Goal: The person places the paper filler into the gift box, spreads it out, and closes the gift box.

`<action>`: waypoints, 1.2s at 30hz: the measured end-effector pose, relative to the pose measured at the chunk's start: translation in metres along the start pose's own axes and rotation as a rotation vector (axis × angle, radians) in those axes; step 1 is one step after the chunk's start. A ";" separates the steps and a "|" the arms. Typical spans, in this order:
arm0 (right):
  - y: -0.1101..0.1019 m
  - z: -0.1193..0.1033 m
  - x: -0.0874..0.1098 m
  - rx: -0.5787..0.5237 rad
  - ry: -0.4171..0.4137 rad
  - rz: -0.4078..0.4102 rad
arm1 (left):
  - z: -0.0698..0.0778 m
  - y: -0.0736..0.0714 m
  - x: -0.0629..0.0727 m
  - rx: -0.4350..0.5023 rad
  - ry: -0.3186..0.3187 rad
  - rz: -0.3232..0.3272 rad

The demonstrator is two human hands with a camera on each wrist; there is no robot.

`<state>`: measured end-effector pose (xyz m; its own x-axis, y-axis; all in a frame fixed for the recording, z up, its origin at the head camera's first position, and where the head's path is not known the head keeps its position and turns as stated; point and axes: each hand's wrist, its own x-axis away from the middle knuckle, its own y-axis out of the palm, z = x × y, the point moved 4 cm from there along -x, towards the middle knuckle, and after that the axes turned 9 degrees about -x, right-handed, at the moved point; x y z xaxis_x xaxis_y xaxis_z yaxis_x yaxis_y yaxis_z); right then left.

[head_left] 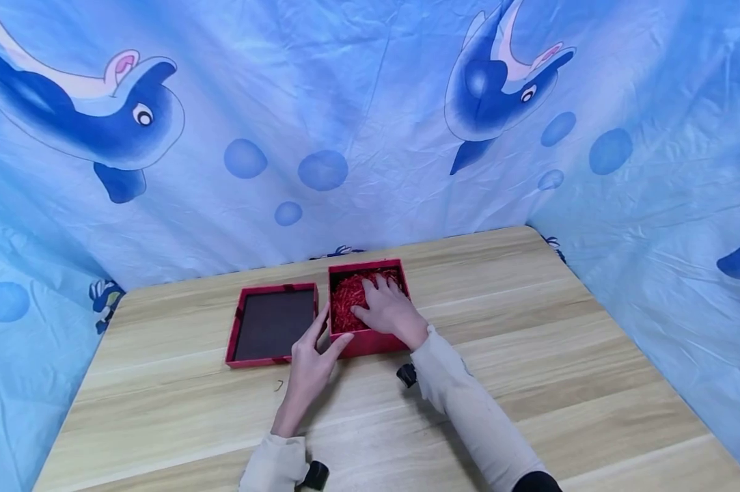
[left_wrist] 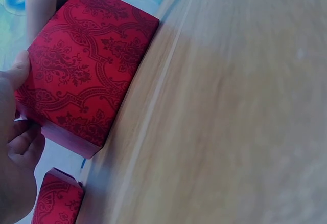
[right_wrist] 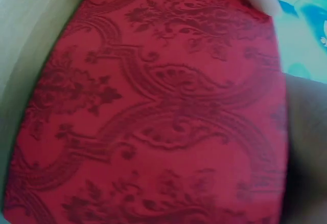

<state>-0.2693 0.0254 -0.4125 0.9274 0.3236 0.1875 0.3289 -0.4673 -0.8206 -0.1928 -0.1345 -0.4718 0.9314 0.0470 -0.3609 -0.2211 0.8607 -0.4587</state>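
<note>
- Red square box (head_left: 376,344) with darker scrollwork on its sides stands open-topped on the pale wood-grain table (head_left: 529,328), near its far edge, between the person's two hands.
- Leftmost from where I stand, a shallow red square lid (head_left: 275,328) lies dark inside up, just beside the box.
- In front of the lid, a small thin curled strand (head_left: 279,385) sits on the wood.
- Next, the left hand (head_left: 310,362) grips the box's near left corner: thumb against the scrolled front wall, the other fingers along the left side, between box and lid.
- Shredded red paper (head_left: 348,304) fills the box, just right of that grip.
- Over the paper, the right hand (head_left: 387,304) reaches inside with fingers spread, touching the shreds and gripping nothing that I can see; the box's front wall lies below its wrist.
- Behind everything hangs a blue dolphin-printed cloth (head_left: 370,123).
</note>
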 end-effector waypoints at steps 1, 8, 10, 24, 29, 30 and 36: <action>-0.002 -0.002 0.002 0.012 -0.032 0.031 | 0.000 0.000 0.000 0.003 0.002 0.000; -0.009 -0.015 0.015 0.052 -0.263 0.176 | 0.001 0.000 0.000 0.023 0.008 0.012; -0.007 -0.013 0.012 0.025 -0.257 0.129 | 0.000 0.000 0.000 0.030 0.009 0.013; -0.009 -0.009 0.005 -0.033 -0.159 -0.068 | 0.000 0.002 0.000 0.024 0.002 -0.001; -0.025 -0.014 0.021 -0.057 -0.216 0.051 | 0.001 0.002 -0.001 0.001 -0.009 0.003; -0.026 -0.014 0.023 -0.060 -0.221 0.047 | 0.002 0.002 -0.001 -0.002 -0.003 0.007; -0.009 -0.004 0.016 -0.111 -0.191 -0.164 | 0.001 0.002 0.001 -0.005 0.021 0.023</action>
<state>-0.2569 0.0314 -0.4003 0.8134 0.5466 0.1991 0.4991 -0.4798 -0.7216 -0.1915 -0.1323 -0.4723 0.9198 0.0559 -0.3884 -0.2438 0.8570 -0.4540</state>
